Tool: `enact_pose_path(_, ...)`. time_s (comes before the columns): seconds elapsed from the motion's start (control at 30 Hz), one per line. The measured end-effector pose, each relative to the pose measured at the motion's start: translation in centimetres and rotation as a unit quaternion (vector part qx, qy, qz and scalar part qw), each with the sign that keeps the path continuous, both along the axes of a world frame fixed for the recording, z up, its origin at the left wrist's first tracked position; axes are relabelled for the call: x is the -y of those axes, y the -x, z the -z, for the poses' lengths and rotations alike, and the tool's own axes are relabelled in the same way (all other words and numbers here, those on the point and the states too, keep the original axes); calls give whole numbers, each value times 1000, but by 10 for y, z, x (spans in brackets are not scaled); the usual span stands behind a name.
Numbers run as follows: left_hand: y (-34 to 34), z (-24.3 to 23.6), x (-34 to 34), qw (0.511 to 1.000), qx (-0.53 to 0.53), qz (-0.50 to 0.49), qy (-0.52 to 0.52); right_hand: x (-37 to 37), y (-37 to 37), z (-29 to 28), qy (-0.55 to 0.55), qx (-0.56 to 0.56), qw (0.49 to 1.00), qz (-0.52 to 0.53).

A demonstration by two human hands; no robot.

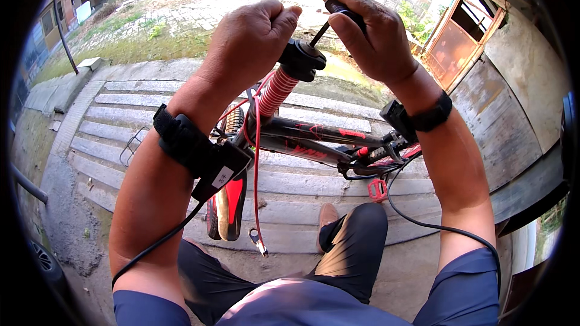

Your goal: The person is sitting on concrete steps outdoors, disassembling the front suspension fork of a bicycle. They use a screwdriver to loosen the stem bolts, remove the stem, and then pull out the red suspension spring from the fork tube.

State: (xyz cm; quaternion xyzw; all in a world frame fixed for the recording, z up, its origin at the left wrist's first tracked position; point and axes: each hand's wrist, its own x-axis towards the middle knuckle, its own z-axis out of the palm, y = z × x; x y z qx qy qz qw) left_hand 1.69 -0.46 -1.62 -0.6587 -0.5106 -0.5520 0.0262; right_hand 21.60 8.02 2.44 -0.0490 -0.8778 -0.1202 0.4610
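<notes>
Head view looks down over a bicycle frame (314, 136), black with red markings, lying out over concrete steps (121, 121). At the near end of that frame a red-and-white ribbed fork boot (277, 90) rises to a black cap (302, 59), and both hands work right at that cap.

Left hand (251, 39) is curled into a fist just left of the cap, its knuckles up and its fingers pressed against the cap's side; what lies inside the fist is hidden, so I cannot tell whether it grips anything more than the cap's edge. Right hand (368, 33) sits just right of and slightly above the cap, closed around the dark handle of a slim tool (326, 21), whose thin shaft slants down from the fingers to meet the top of the cap.

Below the cap, a thin red cable (257, 169) hangs down past the frame with a small metal end dangling. A red pedal (377, 190) shows under the frame's far end. Black straps circle both wrists, each with a cord trailing back.
</notes>
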Motion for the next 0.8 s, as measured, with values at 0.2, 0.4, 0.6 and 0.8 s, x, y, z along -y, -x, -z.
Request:
enact_pose_path(0.2,0,0,-4,1000,-9,-9,1,-4,1,1,-23,-10,1000,-4)
enact_pose_path(0.4,-2,3,-5,999,-15,-14,-36,22,-5,-2,8,16,990,141)
enact_pose_path(0.6,-1,6,-5,998,-17,-17,-51,35,-7,-18,-16,158,963,219)
enact_pose_path(0.8,-3,5,-4,999,-14,-26,-45,64,-4,-32,369,139,899,193)
